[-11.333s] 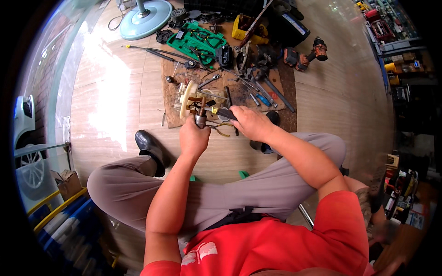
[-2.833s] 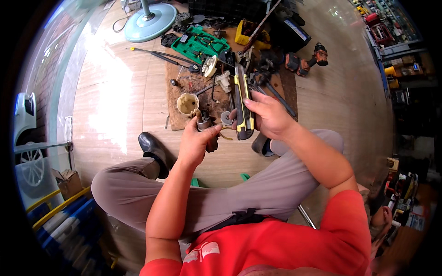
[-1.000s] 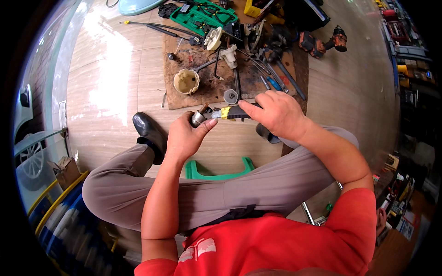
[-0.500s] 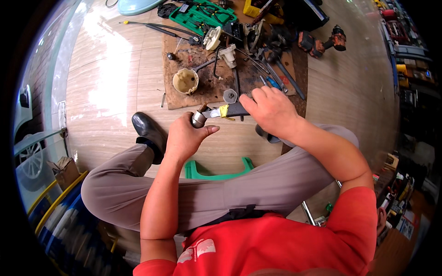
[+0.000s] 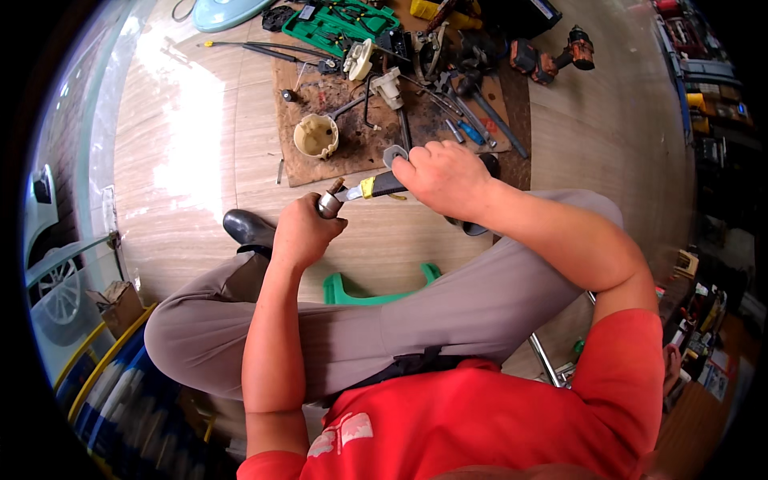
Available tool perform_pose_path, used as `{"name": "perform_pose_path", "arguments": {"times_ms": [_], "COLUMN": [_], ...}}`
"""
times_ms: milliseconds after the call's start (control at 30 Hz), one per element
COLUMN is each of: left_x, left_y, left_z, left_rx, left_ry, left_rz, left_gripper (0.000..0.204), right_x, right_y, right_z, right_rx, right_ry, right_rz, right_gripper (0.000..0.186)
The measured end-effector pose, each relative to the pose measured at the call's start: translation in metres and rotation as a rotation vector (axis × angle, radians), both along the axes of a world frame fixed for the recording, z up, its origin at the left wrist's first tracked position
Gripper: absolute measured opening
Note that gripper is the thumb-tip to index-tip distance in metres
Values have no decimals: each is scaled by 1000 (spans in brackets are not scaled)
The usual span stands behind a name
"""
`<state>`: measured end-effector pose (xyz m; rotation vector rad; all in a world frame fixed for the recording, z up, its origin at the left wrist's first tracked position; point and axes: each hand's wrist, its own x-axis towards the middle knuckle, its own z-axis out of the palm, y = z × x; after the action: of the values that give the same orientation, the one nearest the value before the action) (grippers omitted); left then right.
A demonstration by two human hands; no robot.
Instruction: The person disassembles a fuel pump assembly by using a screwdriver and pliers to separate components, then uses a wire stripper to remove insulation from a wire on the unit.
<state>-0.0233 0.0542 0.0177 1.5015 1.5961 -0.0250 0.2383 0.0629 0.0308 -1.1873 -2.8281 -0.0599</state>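
My left hand (image 5: 304,232) is closed around a short, shiny metal cylinder (image 5: 328,205), with a brown piece (image 5: 338,186) sticking up beside its far end. The fingers hide the cylinder's lower part. In my right hand (image 5: 446,178) is a knife (image 5: 387,184) with a black handle and a yellow band near the blade. Its pale blade points left and meets the cylinder, or lies right against it. Just beyond the handle, close to my right fingers, shows a grey roundish metal part (image 5: 394,155).
A stained board (image 5: 352,164) on the floor carries a cream cup-shaped housing (image 5: 316,136), a blue-handled tool (image 5: 470,133) and several long metal tools. Farther back lie a green tool case (image 5: 320,32) and a cordless drill (image 5: 578,50). A green stool (image 5: 360,298) stands between my legs.
Both hands, with cylinder and knife, have shifted a little left in the picture, as the whole view also moved slightly. My left thumb, stretched out before, now lies closer to the hand.
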Motion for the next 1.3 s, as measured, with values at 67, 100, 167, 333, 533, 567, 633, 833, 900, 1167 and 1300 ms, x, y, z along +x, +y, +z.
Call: {"name": "perform_pose_path", "arguments": {"times_ms": [67, 100, 167, 333, 533, 567, 633, 833, 900, 1167, 1300], "left_x": [-5, -6, -8, -12, -25, -24, -21, -21, -15, -7, -8], "left_y": [-2, -3, -5, -8, -11, -8, -8, -5, -4, -1, -1], "left_z": [-8, -11, -16, -7, -4, 7, 14, 6, 10, 15, 10], "left_rx": [14, 35, 78, 89, -43, -103, -174, -51, -33, 19, 1], "left_ry": [-2, 21, 68, 50, -106, -149, -193, -134, -112, -49, -19], "left_rz": [12, 22, 43, 65, 237, 264, 283, 194, 171, 119, 102], "left_gripper": [39, 38, 37, 32, 31, 31, 30, 34, 34, 31, 30], "right_x": [-6, -9, -16, -18, 5, 1, -10, -8, -6, -10, -15], "right_y": [0, 0, 2, 24, 60, 53, 38, 28, 25, 21, 18], "right_z": [-5, -7, -11, -18, 32, 35, 32, 14, 12, 11, 4], "right_rx": [-5, -9, -24, -161, -97, -125, -114, -70, -77, -48, -29], "right_ry": [-7, -6, -26, -309, 2, 43, 19, 36, 11, 13, -29], "right_rz": [-20, -32, -45, -276, -281, -189, -10, 69, 55, 19, -8], "right_gripper": [7, 7, 7, 6, 8, 8, 7, 6, 6, 7, 9]}}
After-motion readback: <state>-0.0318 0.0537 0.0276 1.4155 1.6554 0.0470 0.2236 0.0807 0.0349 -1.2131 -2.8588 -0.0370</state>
